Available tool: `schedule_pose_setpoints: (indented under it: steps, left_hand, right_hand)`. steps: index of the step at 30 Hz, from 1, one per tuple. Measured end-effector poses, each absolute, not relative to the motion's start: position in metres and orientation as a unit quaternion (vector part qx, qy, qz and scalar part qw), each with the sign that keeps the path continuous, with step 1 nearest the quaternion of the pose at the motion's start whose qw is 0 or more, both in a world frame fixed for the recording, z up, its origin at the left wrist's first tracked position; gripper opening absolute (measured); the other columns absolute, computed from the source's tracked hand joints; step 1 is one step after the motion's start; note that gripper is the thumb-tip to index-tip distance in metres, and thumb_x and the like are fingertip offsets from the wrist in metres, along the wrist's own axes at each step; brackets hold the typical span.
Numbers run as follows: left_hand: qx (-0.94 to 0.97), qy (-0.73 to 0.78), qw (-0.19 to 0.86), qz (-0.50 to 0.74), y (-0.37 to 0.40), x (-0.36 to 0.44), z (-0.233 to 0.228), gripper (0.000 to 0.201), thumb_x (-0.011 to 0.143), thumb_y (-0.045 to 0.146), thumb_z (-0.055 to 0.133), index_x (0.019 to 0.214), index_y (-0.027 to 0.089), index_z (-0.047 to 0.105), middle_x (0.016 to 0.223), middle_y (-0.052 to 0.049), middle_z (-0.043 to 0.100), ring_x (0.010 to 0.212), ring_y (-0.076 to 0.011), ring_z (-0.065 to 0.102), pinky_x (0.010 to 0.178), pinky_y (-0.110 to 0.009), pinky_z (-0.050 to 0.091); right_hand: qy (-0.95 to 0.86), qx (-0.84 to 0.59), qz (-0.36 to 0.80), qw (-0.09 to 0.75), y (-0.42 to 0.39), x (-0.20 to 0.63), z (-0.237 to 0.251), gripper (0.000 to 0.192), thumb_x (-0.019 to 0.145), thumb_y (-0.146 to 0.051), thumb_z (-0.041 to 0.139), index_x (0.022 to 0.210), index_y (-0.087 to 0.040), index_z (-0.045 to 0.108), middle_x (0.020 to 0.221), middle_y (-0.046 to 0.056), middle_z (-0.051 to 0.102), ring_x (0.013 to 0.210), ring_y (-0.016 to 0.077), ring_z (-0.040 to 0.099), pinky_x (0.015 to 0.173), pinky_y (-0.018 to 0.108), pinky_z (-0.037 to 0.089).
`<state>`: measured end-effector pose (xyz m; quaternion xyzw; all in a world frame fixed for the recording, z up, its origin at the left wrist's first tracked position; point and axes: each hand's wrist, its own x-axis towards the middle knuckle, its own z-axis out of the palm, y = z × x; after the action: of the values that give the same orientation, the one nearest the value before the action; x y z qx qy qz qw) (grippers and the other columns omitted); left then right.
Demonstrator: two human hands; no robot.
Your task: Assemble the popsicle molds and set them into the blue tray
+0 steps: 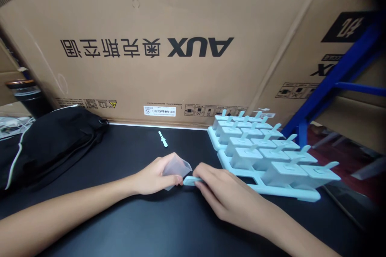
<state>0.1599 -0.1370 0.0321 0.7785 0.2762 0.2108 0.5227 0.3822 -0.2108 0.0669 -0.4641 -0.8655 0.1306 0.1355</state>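
Over the middle of the black table, my left hand (158,174) grips a translucent popsicle mold cup (177,167), its mouth tilted to the right. Close beside that mouth, my right hand (221,190) pinches a light blue mold lid (190,181) by its far side; the fingers hide part of it. Lid and cup look apart or just touching; I cannot tell which. A loose light blue popsicle stick (163,139) lies beyond my left hand. To the right, a light blue rack (265,188) holds several capped molds with upright handles, and one front-left slot (247,180) has no mold.
A large cardboard box (150,76) stands behind the table. On the left are a black drawstring bag (57,140) and a dark jar with a copper-coloured rim (27,92). A blue metal frame (340,74) slants along the right side.
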Motion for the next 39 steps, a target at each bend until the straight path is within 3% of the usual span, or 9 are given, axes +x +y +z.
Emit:
schedule_pose_setpoints:
  steps: [8, 12, 15, 19, 24, 29, 34, 36, 39]
  left_hand:
    - [0.846, 0.255, 0.410, 0.226, -0.145, 0.157, 0.033, 0.025, 0.092, 0.028, 0.055, 0.114, 0.019, 0.045, 0.093, -0.002, 0.062, 0.072, -0.0124, 0.055, 0.064, -0.025, 0.042]
    - [0.872, 0.199, 0.384, 0.230, -0.145, 0.155, 0.025, 0.040, 0.094, 0.027, 0.052, 0.128, 0.021, 0.032, 0.106, -0.007, 0.061, 0.084, -0.0159, 0.059, 0.074, -0.030, 0.046]
    - [0.879, 0.154, 0.373, 0.254, -0.143, 0.152, 0.015, 0.065, 0.093, 0.042, 0.058, 0.139, 0.022, 0.016, 0.110, -0.010, 0.060, 0.093, -0.0199, 0.061, 0.080, -0.034, 0.048]
    - [0.892, 0.110, 0.356, 0.257, -0.142, 0.147, 0.011, 0.067, 0.094, 0.065, 0.037, 0.143, 0.023, 0.020, 0.111, -0.011, 0.061, 0.094, -0.0213, 0.062, 0.082, -0.035, 0.048]
    - [0.909, 0.082, 0.317, 0.259, -0.145, 0.145, 0.018, 0.054, 0.100, 0.058, 0.021, 0.132, 0.023, 0.046, 0.103, -0.010, 0.063, 0.090, -0.0189, 0.061, 0.084, -0.032, 0.048]
    - [0.904, 0.086, 0.322, 0.267, -0.146, 0.144, 0.021, 0.044, 0.102, 0.048, 0.027, 0.123, 0.019, 0.053, 0.101, -0.010, 0.066, 0.089, -0.0184, 0.063, 0.082, -0.030, 0.049]
    - [0.900, 0.096, 0.313, 0.288, -0.146, 0.145, 0.021, 0.040, 0.101, 0.047, 0.030, 0.113, 0.019, 0.056, 0.092, -0.008, 0.067, 0.080, -0.0168, 0.064, 0.076, -0.027, 0.050]
    - [0.903, 0.091, 0.298, 0.296, -0.147, 0.146, 0.022, 0.039, 0.100, 0.046, 0.032, 0.111, 0.018, 0.057, 0.090, -0.009, 0.067, 0.078, -0.0170, 0.064, 0.074, -0.027, 0.050]
    - [0.915, 0.083, 0.271, 0.286, -0.148, 0.148, 0.022, 0.034, 0.098, 0.041, 0.037, 0.110, 0.017, 0.059, 0.090, -0.009, 0.067, 0.077, -0.0178, 0.063, 0.073, -0.027, 0.050]
  right_hand:
    - [-0.685, -0.441, 0.443, 0.373, -0.202, 0.382, 0.056, 0.020, 0.094, -0.040, 0.052, 0.101, -0.022, 0.047, 0.081, -0.001, 0.057, 0.067, 0.0094, 0.055, 0.061, 0.024, 0.046]
    - [-0.620, -0.448, 0.503, 0.403, -0.197, 0.378, 0.051, 0.029, 0.087, -0.045, 0.063, 0.095, -0.020, 0.051, 0.071, -0.003, 0.055, 0.064, 0.0089, 0.055, 0.056, 0.022, 0.045]
    - [-0.581, -0.446, 0.548, 0.404, -0.196, 0.370, 0.047, 0.035, 0.080, -0.047, 0.070, 0.093, -0.019, 0.053, 0.069, -0.002, 0.058, 0.063, 0.0092, 0.057, 0.056, 0.021, 0.047]
    - [-0.568, -0.419, 0.593, 0.388, -0.201, 0.359, 0.045, 0.035, 0.075, -0.043, 0.075, 0.091, -0.019, 0.055, 0.070, -0.002, 0.060, 0.061, 0.0088, 0.058, 0.055, 0.022, 0.048]
    - [-0.577, -0.410, 0.588, 0.391, -0.204, 0.355, 0.041, 0.036, 0.071, -0.038, 0.079, 0.089, -0.019, 0.054, 0.071, -0.004, 0.057, 0.061, 0.0084, 0.059, 0.054, 0.020, 0.048]
    - [-0.585, -0.404, 0.580, 0.398, -0.201, 0.355, 0.034, 0.036, 0.072, -0.036, 0.079, 0.088, -0.020, 0.051, 0.071, -0.004, 0.056, 0.062, 0.0101, 0.062, 0.054, 0.021, 0.050]
    - [-0.637, -0.345, 0.569, 0.389, -0.196, 0.361, 0.027, 0.007, 0.092, -0.025, 0.049, 0.095, -0.019, 0.050, 0.077, -0.001, 0.059, 0.067, 0.0114, 0.063, 0.066, 0.029, 0.052]
    - [-0.668, -0.366, 0.516, 0.391, -0.189, 0.363, 0.024, 0.015, 0.092, -0.016, 0.037, 0.097, -0.019, 0.051, 0.079, 0.000, 0.060, 0.067, 0.0109, 0.061, 0.069, 0.031, 0.051]
    - [-0.753, -0.452, 0.319, 0.356, -0.172, 0.361, 0.018, 0.021, 0.084, -0.011, 0.039, 0.099, -0.017, 0.053, 0.087, 0.003, 0.059, 0.076, 0.0134, 0.058, 0.074, 0.033, 0.051]
